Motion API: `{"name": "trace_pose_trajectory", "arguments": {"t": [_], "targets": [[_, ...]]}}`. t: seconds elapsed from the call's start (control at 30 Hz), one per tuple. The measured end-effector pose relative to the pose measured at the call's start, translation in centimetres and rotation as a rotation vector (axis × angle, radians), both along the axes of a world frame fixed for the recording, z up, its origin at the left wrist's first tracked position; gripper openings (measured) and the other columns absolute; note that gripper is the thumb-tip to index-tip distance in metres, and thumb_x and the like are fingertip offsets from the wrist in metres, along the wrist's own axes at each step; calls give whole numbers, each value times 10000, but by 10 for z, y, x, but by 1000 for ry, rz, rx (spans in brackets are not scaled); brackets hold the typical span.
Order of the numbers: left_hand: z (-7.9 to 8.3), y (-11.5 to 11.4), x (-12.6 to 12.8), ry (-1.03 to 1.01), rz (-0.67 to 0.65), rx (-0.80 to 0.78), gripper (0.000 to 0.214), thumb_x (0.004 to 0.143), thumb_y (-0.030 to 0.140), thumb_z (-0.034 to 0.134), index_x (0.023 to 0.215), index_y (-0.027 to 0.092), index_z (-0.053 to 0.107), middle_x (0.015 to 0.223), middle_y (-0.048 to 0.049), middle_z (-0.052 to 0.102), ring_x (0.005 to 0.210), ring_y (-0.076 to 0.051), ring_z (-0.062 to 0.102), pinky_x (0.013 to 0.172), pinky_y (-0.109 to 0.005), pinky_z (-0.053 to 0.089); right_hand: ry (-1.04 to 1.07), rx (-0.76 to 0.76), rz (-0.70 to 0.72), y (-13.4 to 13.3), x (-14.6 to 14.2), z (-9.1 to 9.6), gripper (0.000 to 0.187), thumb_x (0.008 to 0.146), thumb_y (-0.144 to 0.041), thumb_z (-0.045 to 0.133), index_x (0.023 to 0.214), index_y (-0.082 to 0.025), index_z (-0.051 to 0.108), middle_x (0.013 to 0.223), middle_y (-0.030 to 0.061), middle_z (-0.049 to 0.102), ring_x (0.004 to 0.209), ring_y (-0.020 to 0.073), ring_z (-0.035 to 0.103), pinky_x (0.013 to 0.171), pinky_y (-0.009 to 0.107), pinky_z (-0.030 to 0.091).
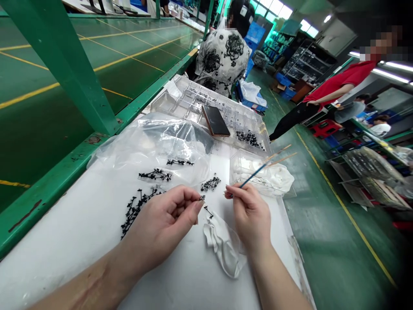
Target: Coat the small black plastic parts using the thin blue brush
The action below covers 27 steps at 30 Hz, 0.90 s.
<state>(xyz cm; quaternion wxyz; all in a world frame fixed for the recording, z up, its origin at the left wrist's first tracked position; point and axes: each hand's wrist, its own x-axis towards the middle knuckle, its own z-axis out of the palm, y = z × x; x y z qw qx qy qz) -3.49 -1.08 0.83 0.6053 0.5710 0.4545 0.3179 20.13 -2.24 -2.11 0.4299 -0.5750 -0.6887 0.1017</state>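
My left hand (pixel 167 219) is closed, thumb and forefinger pinching a tiny dark part (pixel 202 198) whose kind is too small to make out. Across from it, my right hand (pixel 250 209) is closed around a thin blue stick (pixel 254 174), which slants up and away to the right. Its near tip is partly hidden by my fingers. Just beyond the gap between my hands lies a pile of small black-and-silver ring-like parts (pixel 211 183). A single black piece (pixel 208 212) and a crumpled white cloth (pixel 222 245) lie between my wrists. Left of my left hand are black branching parts (pixel 135 211).
Clear plastic bags (pixel 161 133) cover the table's far left. Behind stands a divided clear tray (pixel 180 101) with a phone (pixel 216 120) on it. A clear box (pixel 238 165) with white cloth is at the right. A green metal frame (pixel 74 77) borders the left; people are nearby.
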Motion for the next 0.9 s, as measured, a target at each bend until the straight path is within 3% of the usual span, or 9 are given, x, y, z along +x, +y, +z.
{"name": "trace_pose_trajectory", "arguments": {"t": [0.07, 0.4, 0.53, 0.73, 0.9], "targets": [[0, 1, 1, -3, 5, 7, 290, 984, 531, 585, 966, 257, 676, 736, 46, 652, 683, -84, 592, 606, -167, 441, -154, 47, -46, 6, -2, -6, 253, 973, -65, 583, 1056, -185, 790, 954, 43, 708, 867, 125, 683, 779, 254, 566], [-3, 2, -2, -7, 6, 23, 292, 986, 541, 576, 980, 266, 673, 738, 55, 650, 680, -83, 591, 609, -177, 433, -303, 45, -85, 14, -17, -26, 141, 904, -120, 718, 1016, -119, 803, 913, 65, 712, 816, 160, 676, 759, 260, 563], [-4, 2, -2, -4, 7, 39, 302, 987, 549, 567, 976, 264, 668, 728, 56, 636, 679, -85, 582, 598, -186, 412, -323, 24, -86, 15, -21, -34, 122, 938, -162, 682, 956, -135, 800, 903, 70, 707, 845, 182, 666, 797, 299, 553], [-4, 3, -1, -22, 7, 37, 278, 991, 522, 577, 967, 258, 661, 739, 63, 647, 681, -75, 583, 629, -169, 435, -256, -5, -116, 18, -25, -37, 166, 956, -180, 618, 900, -151, 771, 880, 77, 693, 853, 205, 647, 812, 341, 529], [-4, 3, -1, -24, -2, 27, 297, 988, 540, 570, 974, 258, 659, 747, 59, 649, 693, -81, 590, 625, -173, 440, -25, -33, -162, 14, -20, -23, 147, 948, -232, 640, 851, -154, 718, 865, 70, 692, 771, 166, 630, 719, 299, 513]]}}
